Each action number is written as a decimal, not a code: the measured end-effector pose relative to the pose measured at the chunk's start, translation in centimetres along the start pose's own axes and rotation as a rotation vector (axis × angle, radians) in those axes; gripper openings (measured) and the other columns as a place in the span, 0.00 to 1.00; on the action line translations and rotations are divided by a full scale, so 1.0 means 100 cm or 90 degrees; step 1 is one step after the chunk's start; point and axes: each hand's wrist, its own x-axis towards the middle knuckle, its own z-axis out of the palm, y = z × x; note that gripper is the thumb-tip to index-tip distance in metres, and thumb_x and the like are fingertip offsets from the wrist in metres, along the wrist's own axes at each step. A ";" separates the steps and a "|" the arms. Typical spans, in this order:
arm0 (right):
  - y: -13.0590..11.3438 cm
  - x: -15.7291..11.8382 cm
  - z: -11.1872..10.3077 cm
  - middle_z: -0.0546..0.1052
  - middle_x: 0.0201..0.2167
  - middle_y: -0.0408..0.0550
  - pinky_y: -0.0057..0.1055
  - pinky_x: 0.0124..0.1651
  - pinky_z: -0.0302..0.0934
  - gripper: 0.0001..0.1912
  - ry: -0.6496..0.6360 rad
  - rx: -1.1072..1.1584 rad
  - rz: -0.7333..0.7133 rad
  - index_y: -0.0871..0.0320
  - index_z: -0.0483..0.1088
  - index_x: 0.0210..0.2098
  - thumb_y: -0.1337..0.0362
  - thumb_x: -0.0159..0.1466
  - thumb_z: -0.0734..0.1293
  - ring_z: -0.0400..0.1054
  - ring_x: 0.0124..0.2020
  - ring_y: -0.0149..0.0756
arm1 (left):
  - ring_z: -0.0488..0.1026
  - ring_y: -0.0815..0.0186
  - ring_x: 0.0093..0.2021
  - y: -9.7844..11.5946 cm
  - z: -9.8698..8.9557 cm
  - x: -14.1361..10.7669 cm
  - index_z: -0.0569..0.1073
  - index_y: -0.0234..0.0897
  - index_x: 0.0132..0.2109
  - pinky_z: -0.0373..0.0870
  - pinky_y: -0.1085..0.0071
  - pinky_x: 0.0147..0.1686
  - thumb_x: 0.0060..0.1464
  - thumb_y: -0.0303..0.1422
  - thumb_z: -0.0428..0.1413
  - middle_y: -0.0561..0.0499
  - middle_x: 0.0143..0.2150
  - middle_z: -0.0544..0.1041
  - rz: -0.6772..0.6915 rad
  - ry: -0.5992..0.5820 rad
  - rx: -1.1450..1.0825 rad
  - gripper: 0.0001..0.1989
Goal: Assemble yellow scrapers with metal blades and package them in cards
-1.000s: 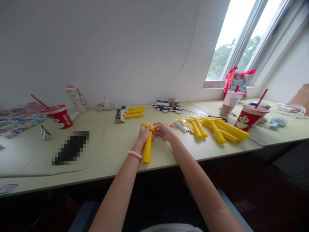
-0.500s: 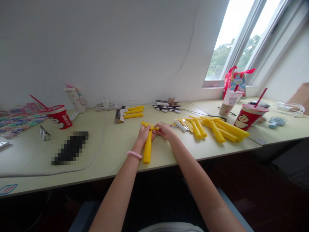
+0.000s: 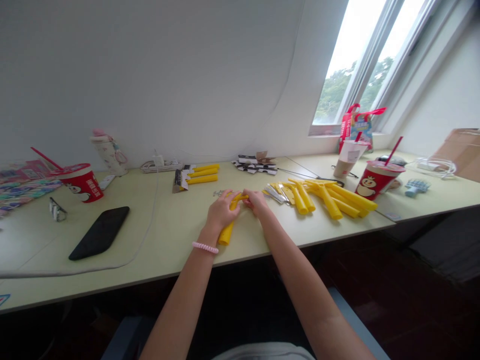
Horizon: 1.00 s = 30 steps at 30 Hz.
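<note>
Scraper (image 3: 225,234), seemingly plastic, between left hand (image 3: 222,211) and right hand (image 3: 257,201)

Black smartphone (image 3: 99,233) on desk (image 3: 165,240); red cup (image 3: 81,184) with straw nearby.

Your head camera looks forward and down from just behind the near edge of the desk (image 3: 165,235), wide angle. Your arms (image 3: 187,305) come in from the bottom, hands (image 3: 223,210) close near centre; the wall (image 3: 150,75) and window (image 3: 354,65) sit far off.
</note>
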 end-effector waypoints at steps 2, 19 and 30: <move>0.001 0.000 0.001 0.66 0.16 0.41 0.18 0.17 0.56 0.04 0.001 -0.014 0.000 0.63 0.64 0.20 0.71 0.49 0.64 0.58 0.15 0.22 | 0.68 0.60 0.48 0.001 0.000 -0.002 0.67 0.48 0.54 0.64 0.65 0.47 0.49 0.36 0.52 0.52 0.56 0.65 0.000 -0.047 0.048 0.22; -0.004 -0.005 0.001 0.65 0.14 0.40 0.19 0.18 0.57 0.03 -0.003 -0.013 0.018 0.63 0.64 0.21 0.70 0.50 0.64 0.59 0.15 0.22 | 0.68 0.56 0.48 0.007 -0.001 -0.003 0.60 0.54 0.59 0.64 0.61 0.46 0.51 0.34 0.48 0.49 0.59 0.61 -0.052 -0.123 0.145 0.27; -0.002 -0.003 0.001 0.63 0.13 0.40 0.19 0.17 0.54 0.04 -0.016 0.004 0.013 0.63 0.64 0.19 0.72 0.50 0.63 0.55 0.14 0.21 | 0.69 0.57 0.46 0.010 -0.002 -0.004 0.60 0.53 0.59 0.64 0.63 0.45 0.51 0.35 0.48 0.48 0.58 0.62 -0.062 -0.135 0.166 0.26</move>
